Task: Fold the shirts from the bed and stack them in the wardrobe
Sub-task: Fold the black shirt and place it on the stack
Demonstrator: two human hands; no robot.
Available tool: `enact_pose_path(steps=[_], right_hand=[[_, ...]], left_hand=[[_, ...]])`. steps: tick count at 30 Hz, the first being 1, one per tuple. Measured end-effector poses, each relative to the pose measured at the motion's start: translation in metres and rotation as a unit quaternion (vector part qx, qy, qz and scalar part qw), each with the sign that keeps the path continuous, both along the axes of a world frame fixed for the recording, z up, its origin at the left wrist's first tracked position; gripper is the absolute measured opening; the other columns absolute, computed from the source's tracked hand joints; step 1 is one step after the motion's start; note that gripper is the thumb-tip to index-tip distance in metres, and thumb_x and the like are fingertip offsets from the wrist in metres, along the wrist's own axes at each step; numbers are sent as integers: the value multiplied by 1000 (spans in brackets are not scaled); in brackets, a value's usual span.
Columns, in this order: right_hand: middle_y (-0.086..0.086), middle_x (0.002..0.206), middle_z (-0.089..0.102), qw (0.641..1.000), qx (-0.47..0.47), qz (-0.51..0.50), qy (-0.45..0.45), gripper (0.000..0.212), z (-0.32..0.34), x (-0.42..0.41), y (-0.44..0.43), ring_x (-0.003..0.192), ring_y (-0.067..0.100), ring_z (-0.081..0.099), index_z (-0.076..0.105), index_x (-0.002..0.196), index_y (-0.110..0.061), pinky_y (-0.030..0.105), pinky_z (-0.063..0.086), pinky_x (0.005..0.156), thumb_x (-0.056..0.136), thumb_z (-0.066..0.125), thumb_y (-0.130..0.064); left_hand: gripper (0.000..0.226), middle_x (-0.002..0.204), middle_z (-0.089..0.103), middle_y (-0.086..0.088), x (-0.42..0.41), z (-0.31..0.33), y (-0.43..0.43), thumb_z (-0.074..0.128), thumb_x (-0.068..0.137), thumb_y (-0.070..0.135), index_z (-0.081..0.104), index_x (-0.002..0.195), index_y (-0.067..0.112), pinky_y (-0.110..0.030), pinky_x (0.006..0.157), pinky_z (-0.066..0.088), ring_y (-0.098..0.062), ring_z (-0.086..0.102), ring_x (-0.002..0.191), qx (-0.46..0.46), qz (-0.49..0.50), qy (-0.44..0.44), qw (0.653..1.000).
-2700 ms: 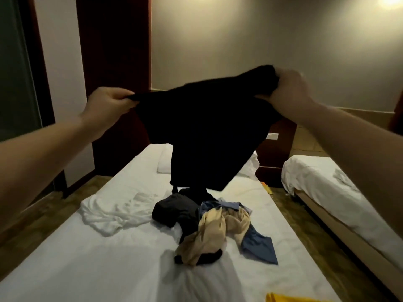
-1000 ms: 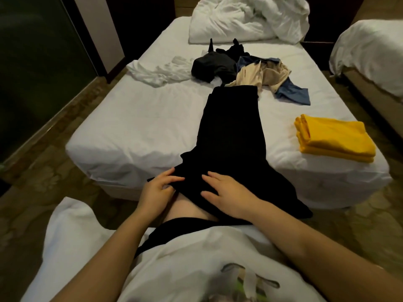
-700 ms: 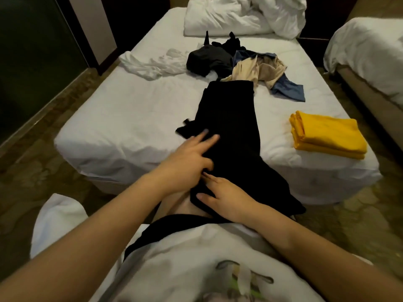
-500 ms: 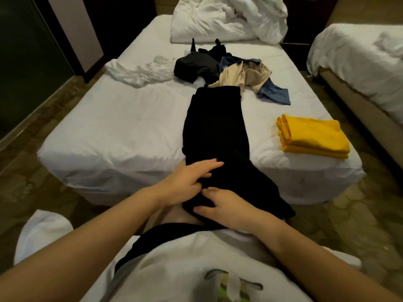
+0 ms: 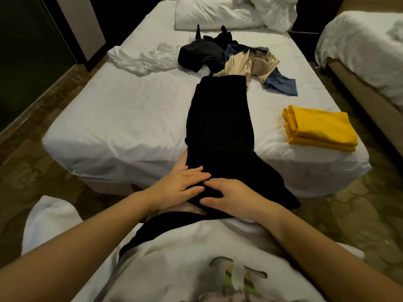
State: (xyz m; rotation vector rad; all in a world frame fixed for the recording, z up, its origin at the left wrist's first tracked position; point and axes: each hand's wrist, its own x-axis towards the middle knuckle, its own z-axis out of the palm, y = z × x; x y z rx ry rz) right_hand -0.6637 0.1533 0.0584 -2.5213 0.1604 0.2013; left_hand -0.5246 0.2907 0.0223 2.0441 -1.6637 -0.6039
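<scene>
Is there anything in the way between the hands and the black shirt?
No, nothing visible is in the way. The left hand and the right hand both rest right on the near end of the black shirt, which hangs over the edge of the bed.

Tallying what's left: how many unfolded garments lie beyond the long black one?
4 visible: white at far left, dark grey at centre, beige beside it, blue on the right. More may be hidden underneath.
</scene>
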Motion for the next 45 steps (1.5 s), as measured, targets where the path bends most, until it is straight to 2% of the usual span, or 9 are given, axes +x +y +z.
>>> enact_pose_path(steps=[13, 19, 25, 27, 30, 34, 36, 41, 45], right_hand=[[4, 123, 58, 986, -161, 21, 20, 54, -11, -2, 11, 114, 21, 53, 55, 123, -13, 34, 44, 95, 83, 58, -49], [3, 118, 60, 964, -265, 0, -2, 36, -8, -12, 16, 107, 23, 56, 53, 125, -18, 34, 44, 85, 89, 48, -24], [-3, 106, 67, 993, -37, -86, -77, 33, 11, -31, -14, 98, 16, 60, 63, 119, -20, 22, 46, 82, 87, 57, -12], [-9, 92, 63, 989, 26, -110, -96, 34, 8, -40, -21, 88, 11, 60, 63, 118, -20, 18, 45, 76, 86, 63, -11], [-18, 91, 57, 987, 28, -111, -111, 40, 3, -54, -24, 91, 6, 58, 59, 122, -25, 14, 42, 78, 83, 69, -23], [-7, 125, 58, 986, -124, -61, -90, 71, -3, -65, -29, 117, 12, 51, 48, 134, -27, 22, 36, 94, 71, 68, -54], [-3, 123, 62, 980, -114, -94, -136, 61, -5, -69, -31, 115, 18, 55, 54, 129, -22, 26, 40, 94, 74, 72, -40], [13, 104, 69, 951, -4, -245, -191, 26, -4, -81, -55, 100, 33, 62, 69, 107, -7, 39, 48, 89, 83, 65, 2], [-6, 89, 69, 940, 100, -257, -198, 23, 5, -78, -70, 90, 9, 64, 72, 90, -17, 29, 49, 85, 83, 65, 3]], left_hand=[[119, 149, 14, 21, 3, 8, -1, 24, 50, 98, 20, 147, 30, -30, 117, -4, 5, -4, 136, 102, -62, -62, 991], [102, 156, 14, 9, -9, 18, -2, 41, 62, 80, 22, 147, 29, -33, 118, -2, -3, -1, 142, 131, -49, -88, 986], [65, 150, 33, 7, -13, 16, -3, 62, 81, 52, 45, 138, 26, -34, 118, 10, -7, 14, 142, 62, 12, -53, 997], [40, 148, 38, 0, -14, 16, -3, 64, 88, 26, 56, 127, 26, -18, 113, 16, -4, 23, 136, 8, 55, 4, 998], [30, 147, 35, -8, -18, 33, -3, 63, 85, 27, 58, 104, 51, 9, 83, 24, -2, 37, 118, -33, 126, 124, 984], [38, 124, 46, 5, -12, 44, -10, 55, 93, 12, 61, 95, 49, 1, 68, 34, -6, 45, 103, 17, 137, 157, 978], [22, 115, 51, 6, -6, 45, -11, 54, 94, 16, 59, 112, 28, -6, 72, 34, -9, 49, 102, 42, 159, 171, 971], [10, 94, 58, 12, 2, 46, -3, 52, 95, 25, 57, 103, 28, -20, 81, 39, -14, 56, 99, 81, 176, 182, 964], [9, 103, 61, -1, 4, 46, 0, 56, 93, 25, 63, 97, 27, -19, 79, 39, -16, 57, 102, 74, 184, 190, 961]])
